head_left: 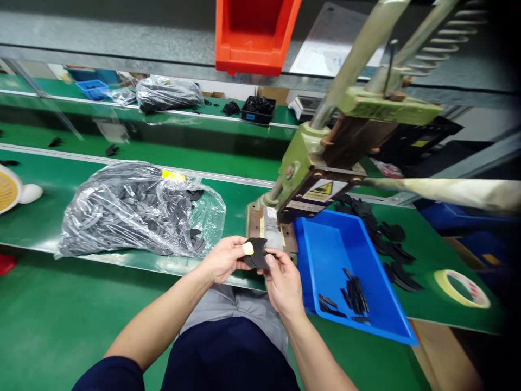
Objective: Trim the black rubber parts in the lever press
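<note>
Between both hands is a dark, curved plastic part (256, 253), held just in front of the base of a green hand press (303, 163). My left hand (227, 259) pinches its left side, with something pale yellow wrapped on the thumb. My right hand (284, 279) grips the right edge between thumb and fingers. Left of the hands lies a clear plastic bag (126, 209) full of similar dark parts. A blue bin (325, 255) stands right of the press, with several narrow black pieces (354, 293) inside.
Loose dark parts (393, 252) and a roll of yellowish tape (462, 288) lie right of the bin. The press lever (443, 190) reaches out to the right. An orange bin (256, 43) hangs overhead. Behind runs a green conveyor (183, 149) with a few dark pieces.
</note>
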`<state>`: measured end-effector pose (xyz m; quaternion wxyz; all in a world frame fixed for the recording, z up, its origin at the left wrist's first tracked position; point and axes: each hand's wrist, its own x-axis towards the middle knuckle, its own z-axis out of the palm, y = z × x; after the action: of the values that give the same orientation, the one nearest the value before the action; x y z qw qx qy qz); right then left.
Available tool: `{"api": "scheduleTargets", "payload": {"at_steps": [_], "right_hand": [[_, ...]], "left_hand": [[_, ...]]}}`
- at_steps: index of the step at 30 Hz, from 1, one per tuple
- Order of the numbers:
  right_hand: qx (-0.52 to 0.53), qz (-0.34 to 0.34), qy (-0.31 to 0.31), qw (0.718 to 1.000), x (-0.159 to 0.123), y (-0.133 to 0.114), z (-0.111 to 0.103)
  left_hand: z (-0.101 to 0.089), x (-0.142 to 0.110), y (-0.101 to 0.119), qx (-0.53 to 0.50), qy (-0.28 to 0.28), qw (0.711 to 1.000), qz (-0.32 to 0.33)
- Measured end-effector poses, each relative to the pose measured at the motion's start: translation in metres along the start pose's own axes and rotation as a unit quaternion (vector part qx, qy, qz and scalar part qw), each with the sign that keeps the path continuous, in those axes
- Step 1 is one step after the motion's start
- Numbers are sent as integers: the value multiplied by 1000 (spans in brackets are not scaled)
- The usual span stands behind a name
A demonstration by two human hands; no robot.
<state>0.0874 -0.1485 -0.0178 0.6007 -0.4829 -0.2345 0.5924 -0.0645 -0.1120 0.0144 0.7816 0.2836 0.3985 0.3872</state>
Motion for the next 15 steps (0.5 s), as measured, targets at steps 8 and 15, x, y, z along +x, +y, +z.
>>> {"api": "scheduleTargets", "payload": {"at_steps": [8,15], "right_hand": [[-171,12,-56,984,-9,-19,-10],[-306,14,-4,952,-14,-56,-74]], "left_hand": [[-55,68,78,1,185,976,119],[-146,156,205,-87,432,881,171]]}}
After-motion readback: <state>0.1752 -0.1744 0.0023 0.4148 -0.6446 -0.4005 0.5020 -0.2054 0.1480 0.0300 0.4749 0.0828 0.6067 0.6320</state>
